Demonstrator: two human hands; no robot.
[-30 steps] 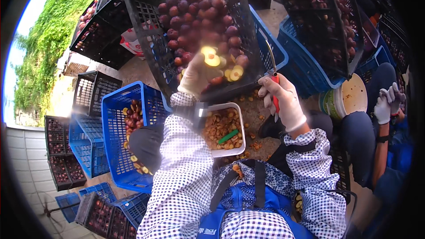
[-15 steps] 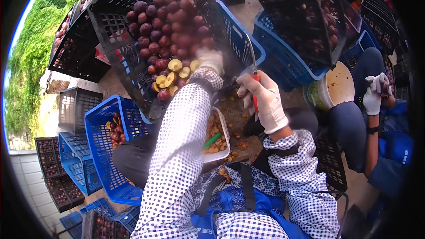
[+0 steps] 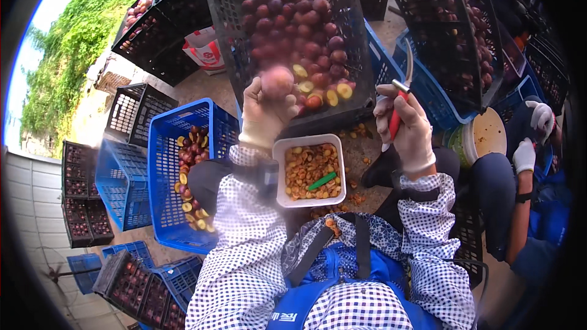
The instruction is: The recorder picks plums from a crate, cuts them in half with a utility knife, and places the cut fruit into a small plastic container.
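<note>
My left hand [image 3: 269, 113], in a white glove, is closed around a reddish plum [image 3: 277, 82], blurred by motion, above the near edge of a black crate [image 3: 219, 12]. That tilted crate holds whole dark plums [image 3: 306, 18] and several cut yellow halves [image 3: 333, 97]. In my gloved right hand [image 3: 408, 131] is a red-handled tool [image 3: 395, 119] with a curved metal blade pointing up; its exact kind is unclear. Between my arms stands a white tub [image 3: 280, 168] full of plum stones and scraps [image 3: 302, 165], with a green piece [image 3: 322, 181] lying on top.
A blue crate [image 3: 160, 207] with cut plums stands left of my leg. More plum-filled black crates [image 3: 422, 30] rest at the back right, near a white bucket [image 3: 489, 134]. Another person's gloved hands [image 3: 524, 155] are at the right. Fruit scraps litter the ground.
My left hand has come back from among the plums toward me and now holds a plum. The right hand keeps the tool. The view has shifted, showing more of the tub.
</note>
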